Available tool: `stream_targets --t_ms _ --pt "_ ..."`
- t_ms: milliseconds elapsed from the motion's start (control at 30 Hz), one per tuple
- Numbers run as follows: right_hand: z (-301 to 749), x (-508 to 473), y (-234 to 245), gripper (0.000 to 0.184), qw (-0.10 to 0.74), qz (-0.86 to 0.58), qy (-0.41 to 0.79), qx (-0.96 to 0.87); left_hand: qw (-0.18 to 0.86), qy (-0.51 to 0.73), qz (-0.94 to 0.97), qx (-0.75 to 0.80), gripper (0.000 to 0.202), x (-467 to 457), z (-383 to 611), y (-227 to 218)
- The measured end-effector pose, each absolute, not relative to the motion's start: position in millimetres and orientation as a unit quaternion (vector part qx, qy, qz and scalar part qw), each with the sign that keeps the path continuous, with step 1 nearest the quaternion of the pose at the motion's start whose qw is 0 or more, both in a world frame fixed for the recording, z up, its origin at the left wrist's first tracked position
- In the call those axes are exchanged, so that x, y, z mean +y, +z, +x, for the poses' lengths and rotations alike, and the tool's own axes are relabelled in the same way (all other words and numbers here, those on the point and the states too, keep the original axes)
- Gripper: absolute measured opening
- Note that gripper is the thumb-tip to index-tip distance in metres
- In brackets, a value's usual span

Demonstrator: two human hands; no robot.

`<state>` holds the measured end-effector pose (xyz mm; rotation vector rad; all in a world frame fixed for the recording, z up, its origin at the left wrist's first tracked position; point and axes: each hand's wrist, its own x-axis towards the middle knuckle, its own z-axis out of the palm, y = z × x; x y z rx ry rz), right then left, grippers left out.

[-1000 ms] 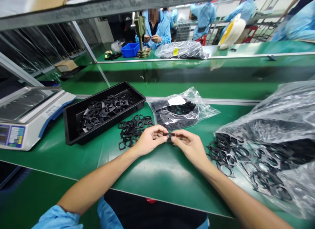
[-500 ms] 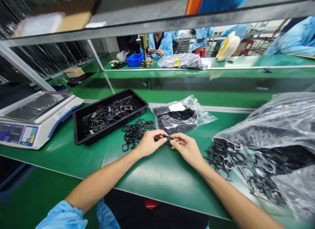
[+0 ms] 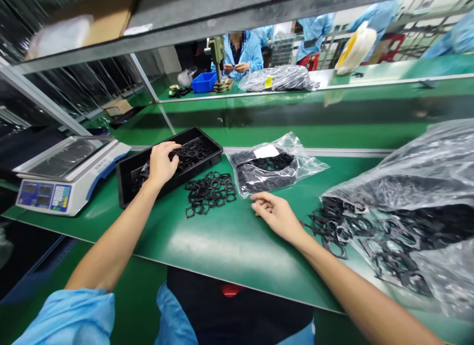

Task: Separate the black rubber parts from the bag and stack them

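Note:
My left hand hovers over the black tray, its thumb and fingers apart with nothing seen between them. Inside the tray lie many small black ring-shaped parts. My right hand is above the green table, fingers loosely curled and the thumb a little apart from the index finger; no part shows in it. Between the hands, a loose pile of black ring-shaped parts rests on the table. Just beyond my right hand lies a clear plastic bag of black parts with a white label.
At the left stands a weighing scale. A large clear bag spills black parts on the right. A metal shelf crosses overhead. Across the bench, a person in blue sits near a hand press and blue bin.
My hands have separated. My left hand has gone left to the tray, while my right hand stays near its place. The small black part held between them no longer shows in either hand.

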<state>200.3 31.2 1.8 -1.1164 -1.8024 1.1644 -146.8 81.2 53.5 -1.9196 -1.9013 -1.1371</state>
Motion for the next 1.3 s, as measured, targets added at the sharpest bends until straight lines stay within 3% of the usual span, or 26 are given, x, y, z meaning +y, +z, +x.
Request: stream_targets --t_ms 100,267,467,767,933,1067,1300 --pt "200.3 30.7 1.4 0.023 0.343 -0.432 0.438 -0.709 0.133 -0.365 -0.7 -0.599 0.022 61.7 -131.8 44.5" --pt "200.8 29.5 2.7 0.022 0.337 -0.437 0.426 -0.717 0.022 -0.28 -0.838 -0.468 0.017 35.9 -70.4 20.0" --pt "201.1 27.2 5.5 0.019 0.335 -0.436 0.408 -0.729 -0.037 -0.192 -0.86 -0.471 0.005 42.0 -39.3 4.5" --pt "201.5 25.8 1.8 0.018 0.325 -0.425 0.38 -0.755 -0.068 -0.364 -0.812 -0.451 0.006 44.4 -25.9 31.4" --pt "200.7 23.5 1.4 0.017 0.319 -0.432 0.371 -0.758 -0.034 -0.459 -0.794 -0.396 0.012 48.1 11.4 13.7" --pt "200.5 18.7 4.4 0.015 0.305 -0.429 0.374 -0.763 0.01 -0.44 -0.819 -0.368 0.012 42.7 13.9 -10.1" --pt "195.7 20.7 3.1 0.013 0.282 -0.452 0.366 -0.763 -0.022 -0.466 -0.813 -0.349 0.013 40.0 7.5 -14.4"
